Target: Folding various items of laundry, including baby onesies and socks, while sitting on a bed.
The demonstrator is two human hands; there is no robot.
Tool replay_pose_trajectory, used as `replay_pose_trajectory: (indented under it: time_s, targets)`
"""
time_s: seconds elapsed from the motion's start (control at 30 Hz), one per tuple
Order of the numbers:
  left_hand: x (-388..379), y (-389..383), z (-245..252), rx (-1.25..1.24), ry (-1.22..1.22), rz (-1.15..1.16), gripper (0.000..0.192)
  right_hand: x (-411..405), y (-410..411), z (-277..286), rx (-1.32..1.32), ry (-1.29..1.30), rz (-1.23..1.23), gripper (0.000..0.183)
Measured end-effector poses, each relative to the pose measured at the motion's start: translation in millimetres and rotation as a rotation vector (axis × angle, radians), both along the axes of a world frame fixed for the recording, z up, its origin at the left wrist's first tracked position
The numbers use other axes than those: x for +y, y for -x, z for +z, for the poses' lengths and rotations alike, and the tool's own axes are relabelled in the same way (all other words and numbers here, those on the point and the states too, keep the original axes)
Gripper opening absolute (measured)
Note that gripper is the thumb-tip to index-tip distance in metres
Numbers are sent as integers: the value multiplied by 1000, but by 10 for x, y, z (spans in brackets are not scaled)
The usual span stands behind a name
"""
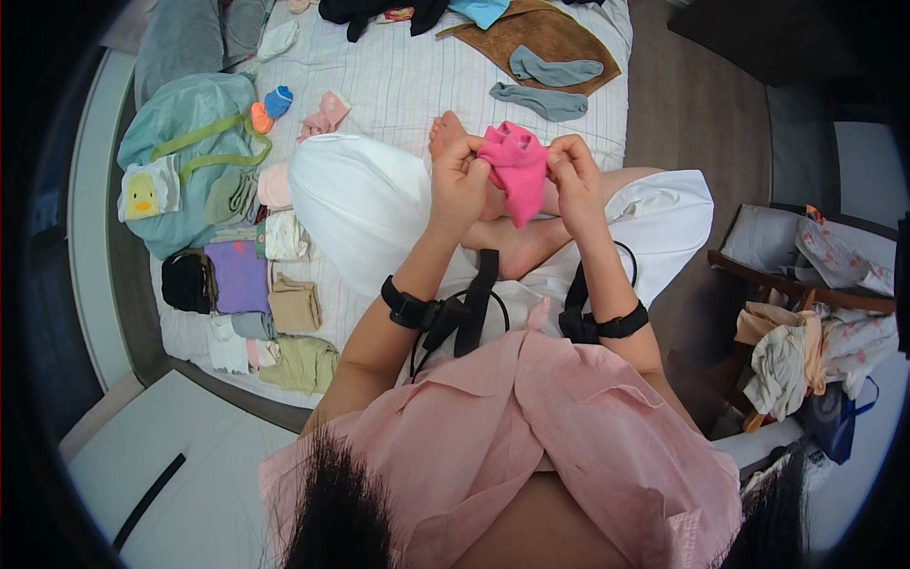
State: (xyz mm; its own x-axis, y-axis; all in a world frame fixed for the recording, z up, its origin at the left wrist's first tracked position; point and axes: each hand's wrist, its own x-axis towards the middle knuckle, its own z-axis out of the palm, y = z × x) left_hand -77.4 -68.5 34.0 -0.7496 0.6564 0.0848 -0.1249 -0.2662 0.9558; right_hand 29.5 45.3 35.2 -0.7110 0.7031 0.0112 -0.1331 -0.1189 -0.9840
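Note:
Above my crossed legs, both hands grip a bright pink cloth item (517, 171), probably a small garment or sock. My left hand (458, 178) pinches its left edge between thumb and fingers. At its right edge, my right hand (573, 178) does the same. The cloth hangs down to a point between my hands, with an opening near its top. Beyond it on the bed lie two grey-green socks (557, 67), one partly over a brown cloth (498, 32). A pink patterned cloth (325, 116) and small blue (279, 101) and orange (261, 119) bundles lie to the left.
Folded clothes, among them a purple one (240, 277) and a beige one (295, 304), lie in stacks on the bed's left side. Behind them is a pale green bag or cloth (192, 114) with a green strap. A chair (803, 284) piled with clothes stands at the right.

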Motion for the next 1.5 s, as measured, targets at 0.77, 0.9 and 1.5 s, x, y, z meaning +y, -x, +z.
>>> replay_pose_trajectory:
  time_s: [0.77, 0.9, 1.5]
  targets:
    - [69, 78, -149, -208, -7, 30, 12, -39, 18, 47, -9, 149, -25, 22]
    - [69, 178, -204, -266, -165, 83, 13, -3, -88, -52, -223, 142, 293, 15]
    - [26, 322, -198, -845, -251, -99, 31, -61, -6, -61, 26, 580, 341, 19]
